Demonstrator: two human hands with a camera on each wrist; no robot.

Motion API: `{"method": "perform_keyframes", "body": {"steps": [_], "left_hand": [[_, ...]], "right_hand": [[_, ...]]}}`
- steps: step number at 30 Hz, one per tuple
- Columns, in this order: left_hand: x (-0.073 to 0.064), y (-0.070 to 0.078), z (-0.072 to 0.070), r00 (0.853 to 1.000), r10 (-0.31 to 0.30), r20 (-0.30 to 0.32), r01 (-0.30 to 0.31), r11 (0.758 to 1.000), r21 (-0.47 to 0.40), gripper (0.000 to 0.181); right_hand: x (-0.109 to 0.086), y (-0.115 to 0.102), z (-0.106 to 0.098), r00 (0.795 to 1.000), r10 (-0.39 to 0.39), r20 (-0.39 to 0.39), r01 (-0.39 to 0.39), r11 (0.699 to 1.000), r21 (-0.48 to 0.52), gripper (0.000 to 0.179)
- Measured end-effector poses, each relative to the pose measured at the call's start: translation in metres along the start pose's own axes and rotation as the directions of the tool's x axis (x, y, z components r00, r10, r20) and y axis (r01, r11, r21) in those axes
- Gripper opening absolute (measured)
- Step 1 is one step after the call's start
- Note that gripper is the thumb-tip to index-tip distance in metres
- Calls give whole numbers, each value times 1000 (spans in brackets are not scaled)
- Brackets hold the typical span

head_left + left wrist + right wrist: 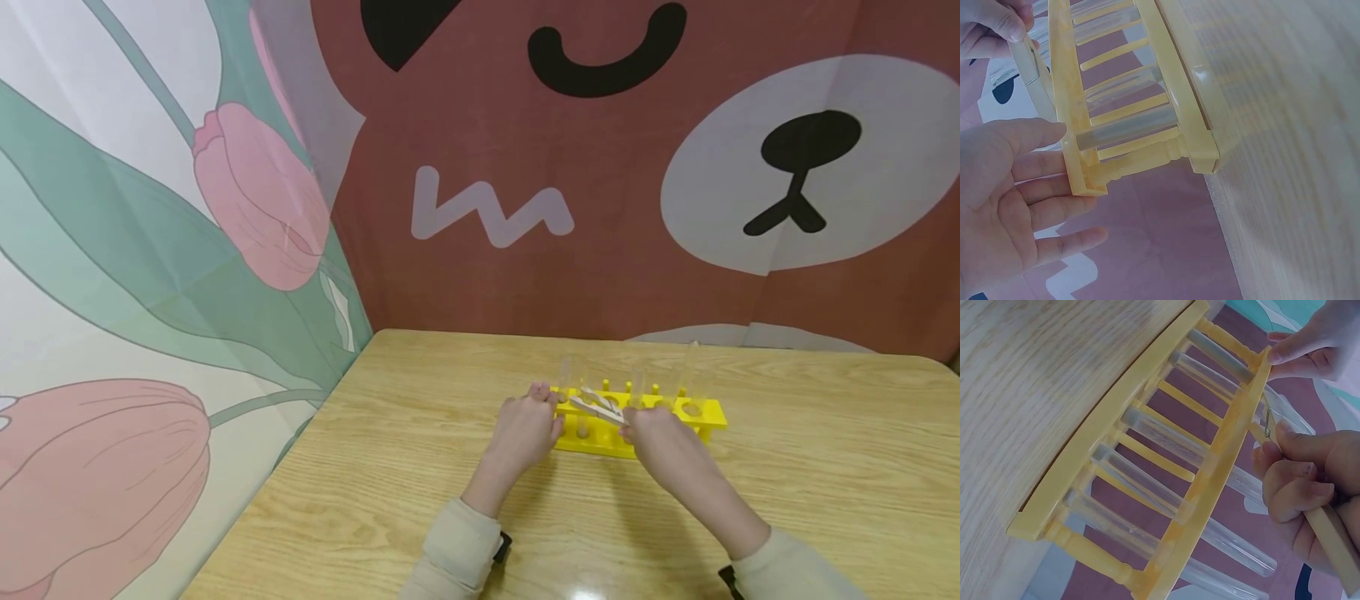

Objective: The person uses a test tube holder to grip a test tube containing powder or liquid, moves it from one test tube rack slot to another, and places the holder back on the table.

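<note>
A yellow test tube rack (pixel 708 413) stands on the table with several clear test tubes (pixel 1141 475) upright in it. My left hand (pixel 523 431) holds the rack's left end, thumb on the near side of the top plate and fingers towards its far side. My right hand (pixel 666 442) grips a wooden test tube clamp (pixel 603 410) above the rack's top plate. In the right wrist view, the clamp's metal spring (pixel 1268 422) shows just ahead of the thumb. The clamp's tips point left, near a tube close to the left hand; whether they enclose it I cannot tell.
The rack rests on a wood-grain table (pixel 360 492). Behind it hangs a cloth with a brown bear print (pixel 480 283); another with tulips (pixel 262 196) hangs at the left. Drying pegs (pixel 656 389) rise along the rack's back edge.
</note>
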State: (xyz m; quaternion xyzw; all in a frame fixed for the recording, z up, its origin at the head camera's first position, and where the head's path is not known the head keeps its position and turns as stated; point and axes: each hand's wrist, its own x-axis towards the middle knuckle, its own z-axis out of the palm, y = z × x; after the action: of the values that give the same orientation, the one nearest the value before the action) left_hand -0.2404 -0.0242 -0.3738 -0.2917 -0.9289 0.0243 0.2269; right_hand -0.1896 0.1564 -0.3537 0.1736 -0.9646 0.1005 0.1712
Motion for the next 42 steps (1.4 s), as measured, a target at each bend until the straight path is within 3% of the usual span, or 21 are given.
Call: {"method": "perform_keyframes", "body": {"steps": [13,32,42], "left_hand": [[0,0,0,1000,4,-1,-4,1000,19,29],[0,-1,0,999,14,-29,-13,1000,25,27],[0,-1,-1,999,15,-38,-14,999,32,26]], "right_hand": [[3,0,-2,999,16,28,-17,999,50,16],[5,1,-3,999,4,39,-5,999,33,15],[6,2,-2,998,34,58,-38,997,71,13]]}}
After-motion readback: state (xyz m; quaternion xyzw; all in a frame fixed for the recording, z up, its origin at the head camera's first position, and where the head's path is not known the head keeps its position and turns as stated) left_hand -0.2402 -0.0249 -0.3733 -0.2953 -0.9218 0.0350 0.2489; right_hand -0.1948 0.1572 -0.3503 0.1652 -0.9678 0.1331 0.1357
